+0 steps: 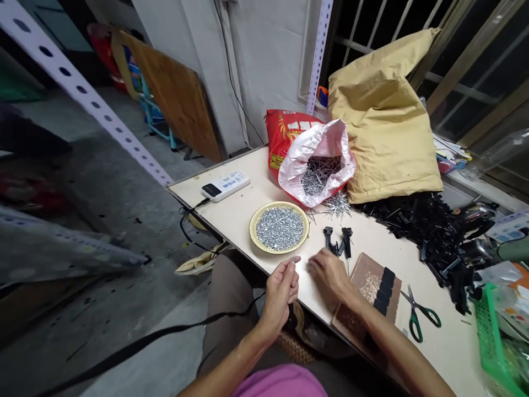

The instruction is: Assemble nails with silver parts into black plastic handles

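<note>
My left hand is closed at the table's front edge, just below the bowl. A thin metal pin sticks up from its fingertips, and a black plastic part shows below the palm. My right hand is just to the right, low over the table, its fingers curled down and blurred; whether they hold anything is hidden. Beyond it lie black plastic clips with thin pins. A yellow-rimmed bowl full of small silvery metal pieces stands ahead of my left hand.
A red sack of nails lies open behind the bowl, beside a large tan paper bag. Black plastic parts are heaped at the right. Green-handled scissors, a brown board, a green basket and a white power bank are around.
</note>
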{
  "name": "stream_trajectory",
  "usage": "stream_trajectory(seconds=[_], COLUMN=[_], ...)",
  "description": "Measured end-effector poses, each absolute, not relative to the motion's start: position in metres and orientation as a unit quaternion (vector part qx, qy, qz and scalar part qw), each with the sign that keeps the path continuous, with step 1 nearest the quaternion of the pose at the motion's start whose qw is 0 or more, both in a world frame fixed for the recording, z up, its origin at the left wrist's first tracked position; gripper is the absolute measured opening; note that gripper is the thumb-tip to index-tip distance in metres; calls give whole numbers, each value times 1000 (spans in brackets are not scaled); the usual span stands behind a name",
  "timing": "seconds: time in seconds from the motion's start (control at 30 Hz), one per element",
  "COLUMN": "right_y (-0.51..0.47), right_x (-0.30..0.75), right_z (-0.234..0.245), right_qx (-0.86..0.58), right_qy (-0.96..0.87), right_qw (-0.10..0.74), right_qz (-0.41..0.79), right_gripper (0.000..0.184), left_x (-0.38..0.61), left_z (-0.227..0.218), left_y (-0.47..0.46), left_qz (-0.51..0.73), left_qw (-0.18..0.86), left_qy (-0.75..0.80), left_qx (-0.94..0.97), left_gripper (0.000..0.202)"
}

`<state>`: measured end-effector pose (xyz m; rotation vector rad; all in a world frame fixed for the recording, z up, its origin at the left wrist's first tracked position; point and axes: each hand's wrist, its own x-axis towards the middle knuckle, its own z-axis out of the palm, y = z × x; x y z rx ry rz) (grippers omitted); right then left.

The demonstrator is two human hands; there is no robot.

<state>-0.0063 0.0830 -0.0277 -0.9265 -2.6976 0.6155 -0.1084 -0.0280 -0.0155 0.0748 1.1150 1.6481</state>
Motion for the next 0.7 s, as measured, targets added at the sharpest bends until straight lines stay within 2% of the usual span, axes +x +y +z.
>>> stream_trajectory(seconds=[0.07, 0.1, 0.27, 0.33, 0.53, 0.7], right_y=[95, 101, 119, 120, 115, 121], right_x=[-25, -37, -100, -114, -116, -108], right_z=[-8, 0, 16, 14, 9, -1], right_qx=[-323, -306, -255, -239, -226, -205], right_qy=[-921, -932, -963, -962, -963, -974], right_qw=[148, 140, -83, -131, -143, -96], right_qz=[159, 137, 29, 5, -13, 13], right_gripper=[17, 17, 13, 16, 23, 18], left_x=[-116, -119, -135, -139, -145, -139], left_z=[-15, -14, -13, -13, -17, -18], left_y=[-29, -29, -30, -31, -29, -24], left_qz=[705, 710, 732, 733, 715, 692], left_qw=[537, 533, 512, 510, 528, 557], left_qy=[462, 459, 449, 449, 457, 458], left_qx=[30, 29, 26, 26, 26, 34], left_gripper=[59, 58, 49, 46, 48, 52])
